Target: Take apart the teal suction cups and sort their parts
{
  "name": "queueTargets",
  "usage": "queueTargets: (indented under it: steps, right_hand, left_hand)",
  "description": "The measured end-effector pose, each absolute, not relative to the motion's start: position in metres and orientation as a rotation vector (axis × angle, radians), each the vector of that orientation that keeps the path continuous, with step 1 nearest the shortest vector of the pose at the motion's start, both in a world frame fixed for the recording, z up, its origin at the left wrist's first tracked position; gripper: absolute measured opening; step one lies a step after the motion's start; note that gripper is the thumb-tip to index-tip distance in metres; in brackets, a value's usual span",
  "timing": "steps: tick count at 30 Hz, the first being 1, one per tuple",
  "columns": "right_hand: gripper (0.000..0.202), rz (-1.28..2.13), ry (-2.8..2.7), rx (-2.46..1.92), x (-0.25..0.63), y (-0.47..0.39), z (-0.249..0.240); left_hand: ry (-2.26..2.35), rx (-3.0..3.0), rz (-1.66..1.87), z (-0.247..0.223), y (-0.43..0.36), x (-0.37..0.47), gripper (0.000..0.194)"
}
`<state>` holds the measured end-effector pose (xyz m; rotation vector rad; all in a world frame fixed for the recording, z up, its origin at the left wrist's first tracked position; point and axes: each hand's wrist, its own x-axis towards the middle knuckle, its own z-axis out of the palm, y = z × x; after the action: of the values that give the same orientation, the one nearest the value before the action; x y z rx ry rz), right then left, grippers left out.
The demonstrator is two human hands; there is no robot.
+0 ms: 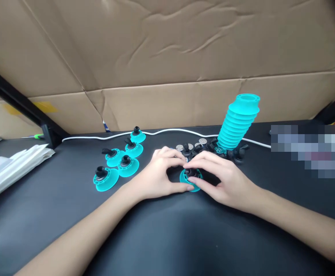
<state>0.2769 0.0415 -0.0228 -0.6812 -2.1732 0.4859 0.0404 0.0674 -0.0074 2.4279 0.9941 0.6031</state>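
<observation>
A turquoise cone-shaped plastic piece (183,177) stands on the black table between my hands. My left hand (164,172) curls round its left side, thumb along the near rim. My right hand (219,177) pinches a black knobbed part (191,173) sitting in the piece's top. Behind my hands lie loose black knobbed parts (186,148) and several silver discs (202,141), partly hidden by my fingers. At the left, several turquoise pieces (128,167) carry black knobs of the same sort.
A tall leaning stack of turquoise pieces (238,122) rises behind my right hand. A white cable (167,130) runs along the back, before a cardboard wall (167,99). White papers or packets (18,168) lie at the left, and a black metal post (49,135) stands there.
</observation>
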Motion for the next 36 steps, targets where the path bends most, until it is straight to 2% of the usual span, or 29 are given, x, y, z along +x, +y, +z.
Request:
queueTargets:
  steps: [10, 14, 28, 36]
  right_hand:
    - [0.023, 0.463, -2.284, -0.601, 0.284, 0.041, -0.019]
    - [0.015, 0.544, -2.194, -0.659, 0.284, 0.042, -0.017]
    - [0.017, 0.894, -2.036, -0.702, 0.285, 0.048, -0.013]
    - [0.016, 0.485, -2.166, -1.014, 0.264, 0.043, 0.004]
  left_hand:
    - [1.000, 2.424, 0.591, -0.005, 0.067, 0.039, 0.040]
    - [1.008, 2.420, 0.588, -0.004, 0.067, 0.038, 0.038]
    - [0.988, 2.456, 0.598, -0.007, 0.064, 0.034, 0.045]
    - [0.997, 2.446, 0.640, -0.009, 0.065, 0.034, 0.043]
